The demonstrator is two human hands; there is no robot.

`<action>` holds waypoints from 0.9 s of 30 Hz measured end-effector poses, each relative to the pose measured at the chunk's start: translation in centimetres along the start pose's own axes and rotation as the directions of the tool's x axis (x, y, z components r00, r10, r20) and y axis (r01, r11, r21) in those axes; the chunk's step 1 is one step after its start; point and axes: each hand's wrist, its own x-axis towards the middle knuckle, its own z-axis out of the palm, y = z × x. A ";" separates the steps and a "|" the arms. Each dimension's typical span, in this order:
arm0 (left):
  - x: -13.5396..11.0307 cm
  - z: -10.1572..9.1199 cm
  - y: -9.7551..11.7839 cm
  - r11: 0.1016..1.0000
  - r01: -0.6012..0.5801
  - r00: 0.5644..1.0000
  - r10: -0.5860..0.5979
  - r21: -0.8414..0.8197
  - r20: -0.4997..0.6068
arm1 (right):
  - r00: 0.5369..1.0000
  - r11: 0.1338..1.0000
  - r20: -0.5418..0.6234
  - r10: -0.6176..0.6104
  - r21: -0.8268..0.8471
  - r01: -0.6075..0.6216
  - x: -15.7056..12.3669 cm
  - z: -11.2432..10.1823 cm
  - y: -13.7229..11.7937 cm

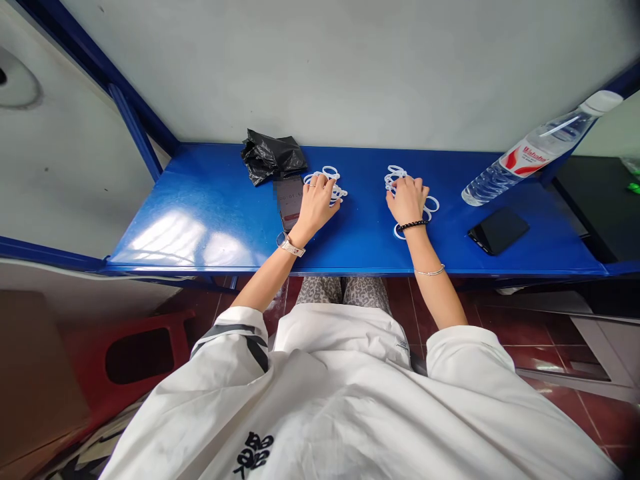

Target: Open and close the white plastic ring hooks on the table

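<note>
Head view shows our left hand [316, 203] and right hand [407, 199], fingers spread and gripping nothing, resting on the left pile of thin white plastic rings [327, 175] and the right pile [395, 175] at the far middle of the blue tabletop [210, 207]; we judge sorting is in hand, and lifting one ring calls for a fine pinch.

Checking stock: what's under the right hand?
Around the right hand, white rings poke out on the blue table; any beneath the palm are covered.

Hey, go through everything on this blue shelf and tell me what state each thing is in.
Left hand: palm down on left rings.
Right hand: palm down on right rings.
Water bottle: lying down, capped.
Black phone: flat, screen dark.
Second phone: flat, screen dimly lit.
Plastic bag: crumpled.
</note>
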 end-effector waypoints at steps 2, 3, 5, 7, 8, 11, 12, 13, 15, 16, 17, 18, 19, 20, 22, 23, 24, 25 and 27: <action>0.0 -0.4 0.2 1.000 0.011 1.000 -0.011 0.016 0.028 | 0.996 0.994 0.063 0.058 -0.091 -0.052 0.1 -0.2 0.4; -0.1 -0.5 0.2 1.000 0.012 0.999 -0.013 0.019 0.037 | 0.992 0.990 0.097 0.078 -0.129 -0.065 0.1 -0.3 0.5; 0.0 -0.6 0.2 1.000 0.009 0.999 -0.010 0.019 0.045 | 0.984 0.983 0.152 0.095 -0.171 -0.068 0.1 -0.6 0.4; 0.0 -0.6 0.1 1.000 0.005 0.999 -0.006 0.017 0.048 | 0.980 0.983 0.179 0.092 -0.175 -0.060 0.1 -0.7 0.2; 0.0 -0.6 0.0 1.000 0.004 0.999 -0.004 0.016 0.047 | 0.980 0.984 0.180 0.089 -0.167 -0.058 0.0 -0.7 0.1; 0.0 -0.5 -0.1 1.000 0.001 0.999 -0.001 0.006 0.038 | 0.989 0.990 0.121 0.083 -0.124 -0.068 0.1 -0.7 0.1; 0.0 -0.6 -0.1 1.000 0.000 0.999 0.000 0.000 0.034 | 0.993 0.991 0.085 0.084 -0.108 -0.075 0.1 -0.7 0.2; 0.0 -0.6 -0.1 1.000 0.001 1.000 0.000 -0.007 0.030 | 0.995 0.992 0.045 0.087 -0.091 -0.083 0.2 -0.8 0.3; 0.0 -0.7 0.0 1.000 0.002 1.000 -0.002 -0.023 0.023 | 0.995 0.994 -0.033 0.094 -0.055 -0.095 0.3 -1.1 0.4; 0.1 -0.8 0.0 0.999 0.000 1.000 0.001 -0.035 0.020 | 0.993 0.994 -0.067 0.098 -0.039 -0.101 0.4 -1.3 0.5; 0.1 -0.8 0.0 0.999 -0.008 1.000 0.008 -0.050 0.015 | 0.990 0.994 -0.098 0.103 -0.025 -0.106 0.5 -1.6 0.5; 0.1 -0.8 0.0 0.997 -0.022 1.000 0.022 -0.070 0.008 | 0.986 0.994 -0.125 0.107 -0.013 -0.109 0.6 -1.8 0.5; 0.1 -0.8 0.0 0.995 -0.041 0.999 0.041 -0.092 -0.002 | 0.983 0.994 -0.146 0.107 0.000 -0.109 0.6 -2.0 0.4; 0.2 -0.8 0.0 0.991 -0.064 0.998 0.063 -0.116 -0.012 | 0.981 0.995 -0.162 0.104 0.018 -0.103 0.7 -2.2 0.4; 0.2 -0.7 -0.1 0.981 -0.106 0.994 0.102 -0.160 -0.030 | 0.979 0.995 -0.189 0.077 0.073 -0.064 0.7 -2.4 0.3; 0.3 -0.6 -0.1 0.977 -0.122 0.992 0.117 -0.177 -0.037 | 0.978 0.994 -0.202 0.055 0.104 -0.035 0.7 -2.4 0.2; 0.3 -0.6 -0.2 0.973 -0.134 0.991 0.128 -0.191 -0.043 | 0.976 0.991 -0.213 0.032 0.131 -0.004 0.7 -2.3 0.1; 0.3 -0.6 -0.2 0.969 -0.143 0.990 0.136 -0.202 -0.048 | 0.975 0.988 -0.223 0.011 0.151 0.024 0.7 -2.2 0.0; 0.3 -0.6 -0.2 0.963 -0.159 0.987 0.152 -0.219 -0.050 | 0.972 0.982 -0.233 -0.016 0.181 0.059 0.6 -2.0 0.0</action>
